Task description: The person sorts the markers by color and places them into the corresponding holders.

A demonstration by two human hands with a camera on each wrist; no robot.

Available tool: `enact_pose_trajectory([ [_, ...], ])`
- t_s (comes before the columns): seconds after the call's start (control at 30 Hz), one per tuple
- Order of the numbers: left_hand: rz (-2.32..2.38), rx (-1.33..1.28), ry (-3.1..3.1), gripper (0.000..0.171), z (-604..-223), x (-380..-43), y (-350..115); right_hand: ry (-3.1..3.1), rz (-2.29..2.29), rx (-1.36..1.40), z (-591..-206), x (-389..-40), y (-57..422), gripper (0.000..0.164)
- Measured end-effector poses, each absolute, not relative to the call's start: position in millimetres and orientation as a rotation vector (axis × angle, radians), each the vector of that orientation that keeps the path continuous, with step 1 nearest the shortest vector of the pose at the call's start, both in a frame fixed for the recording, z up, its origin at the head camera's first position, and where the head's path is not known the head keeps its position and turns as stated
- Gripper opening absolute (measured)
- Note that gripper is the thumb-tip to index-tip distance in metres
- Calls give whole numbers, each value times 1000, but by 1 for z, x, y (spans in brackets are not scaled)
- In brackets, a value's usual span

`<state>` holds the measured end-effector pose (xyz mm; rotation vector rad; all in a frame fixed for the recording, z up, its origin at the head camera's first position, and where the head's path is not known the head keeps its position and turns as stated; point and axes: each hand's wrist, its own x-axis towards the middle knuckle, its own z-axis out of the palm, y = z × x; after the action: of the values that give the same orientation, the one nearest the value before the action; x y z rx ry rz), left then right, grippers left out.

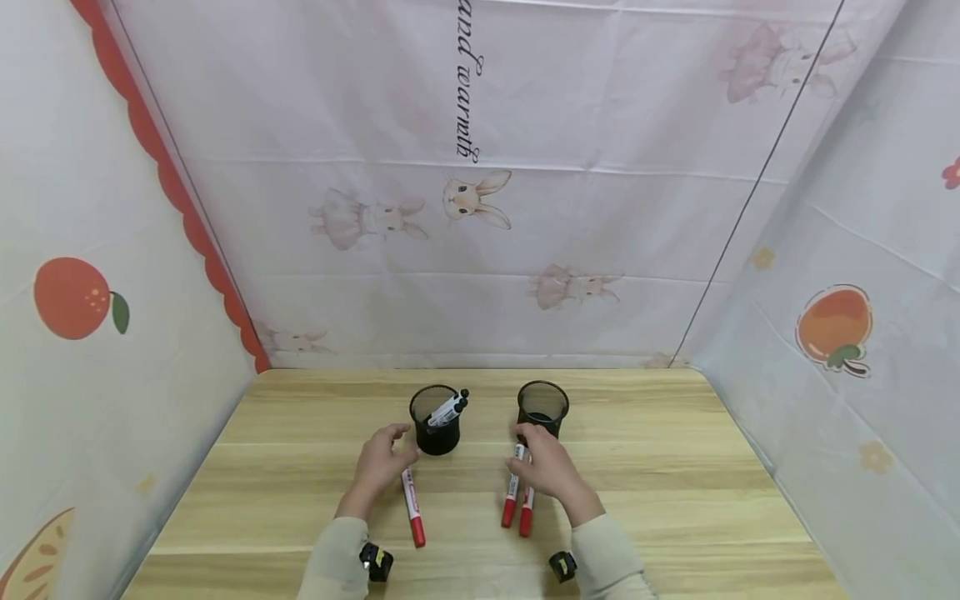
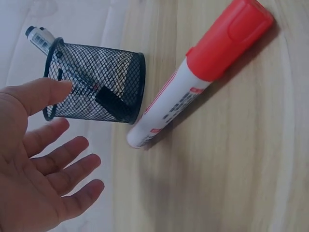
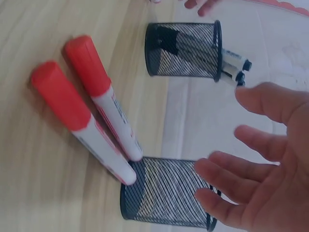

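Note:
My left hand (image 1: 382, 460) hovers with spread fingers beside a black mesh pen cup (image 1: 437, 437) that holds black-capped markers (image 1: 447, 410). Under it, a red-capped marker (image 1: 413, 510) lies on the table, cap toward me. My right hand (image 1: 551, 463) is relaxed, its fingertips close to the rim of a second mesh pen cup (image 1: 543, 400) with no pens in it. Two more red-capped markers, one on the left (image 3: 106, 99) and one on the right (image 1: 527, 512), lie side by side below that hand. Neither hand holds anything.
The wooden table (image 1: 660, 483) ends at a printed cloth backdrop (image 1: 420, 317). Cloth walls stand on the left (image 1: 172, 400) and right (image 1: 787, 400). Both forearms wear beige sleeves (image 1: 337, 557) with small black wrist cameras (image 1: 377, 562).

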<state>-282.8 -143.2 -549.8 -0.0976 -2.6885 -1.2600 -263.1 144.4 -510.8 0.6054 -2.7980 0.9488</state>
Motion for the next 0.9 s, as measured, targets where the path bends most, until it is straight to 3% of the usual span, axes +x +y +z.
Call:
enact_pose_trajectory([
  [0.4,-821,-178,-2792,52,-536,-266,-140,-2815,918,569,-510,-263,161,44],
  [0.9,-701,-169,-2730,44,-547,-256,-135,-2588,942,371,-522,-269,181,43],
])
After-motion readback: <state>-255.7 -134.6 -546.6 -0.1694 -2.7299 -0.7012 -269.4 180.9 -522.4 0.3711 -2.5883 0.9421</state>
